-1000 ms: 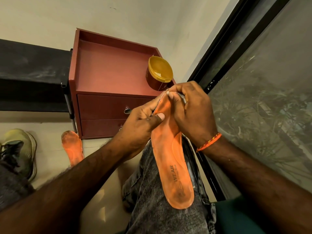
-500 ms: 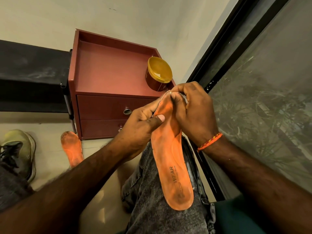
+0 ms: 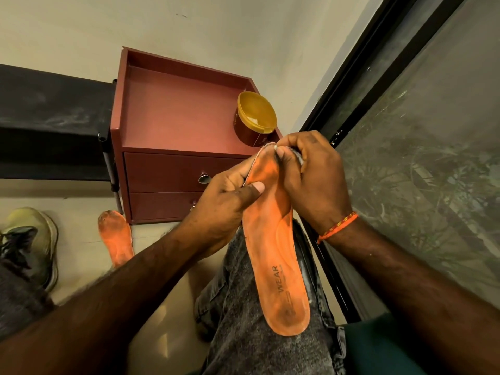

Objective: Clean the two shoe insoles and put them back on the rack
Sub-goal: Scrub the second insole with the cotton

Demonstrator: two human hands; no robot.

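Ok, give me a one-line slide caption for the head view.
Both hands work the toe of an orange insole resting on the knee: left hand holding, right hand rubbing; second insole on the floor.

Orange insole [image 3: 273, 255], black "WEAR" print; maroon cabinet [image 3: 173, 125]; yellow-lidded jar [image 3: 255, 117].

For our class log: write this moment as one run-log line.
left hand grips held insole | right hand rubs toe end | second insole on floor

Arms: bare, no sleeves
Right wrist: thin orange thread band [image 3: 338, 228] with yellow and red bits
Legs: grey faded jeans [image 3: 254, 334]
Shirt: dark green [image 3: 378, 347], at 5 o'clock
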